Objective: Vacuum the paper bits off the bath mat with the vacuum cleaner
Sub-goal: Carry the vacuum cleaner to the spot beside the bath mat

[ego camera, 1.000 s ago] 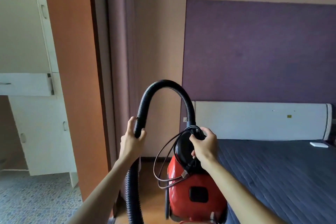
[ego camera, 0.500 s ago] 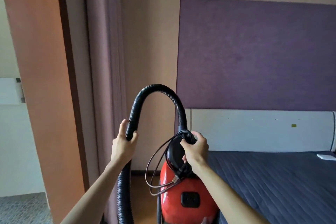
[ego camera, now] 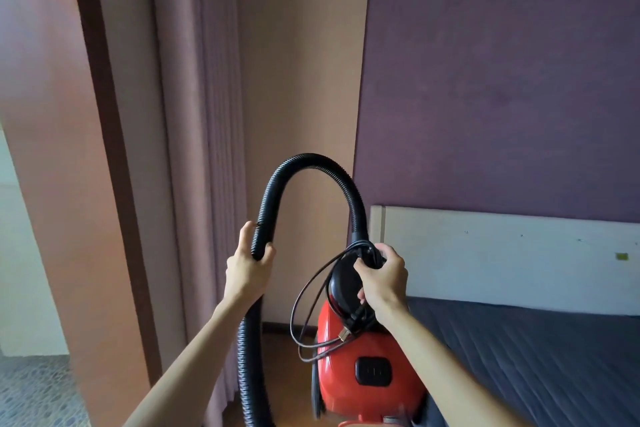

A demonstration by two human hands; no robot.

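A red vacuum cleaner (ego camera: 363,367) hangs in front of me, carried off the floor. My right hand (ego camera: 382,279) grips its black top handle together with loops of the dark power cord (ego camera: 311,333). The black ribbed hose (ego camera: 308,163) arches up from the cleaner's top and down to the left. My left hand (ego camera: 247,265) grips that hose on its left side; below the hand the hose drops out of view. No bath mat or paper bits are in view.
A bed with a dark grey cover (ego camera: 540,354) and white headboard (ego camera: 502,253) lies to the right, close to the cleaner. A mauve curtain (ego camera: 201,149) and an orange door frame (ego camera: 52,149) stand at left. Patterned floor (ego camera: 31,388) shows through the doorway.
The view has swung right and closer to the curtain and wall: the white cabinets at left have left the frame. Both hands keep the same hold on hose and handle.
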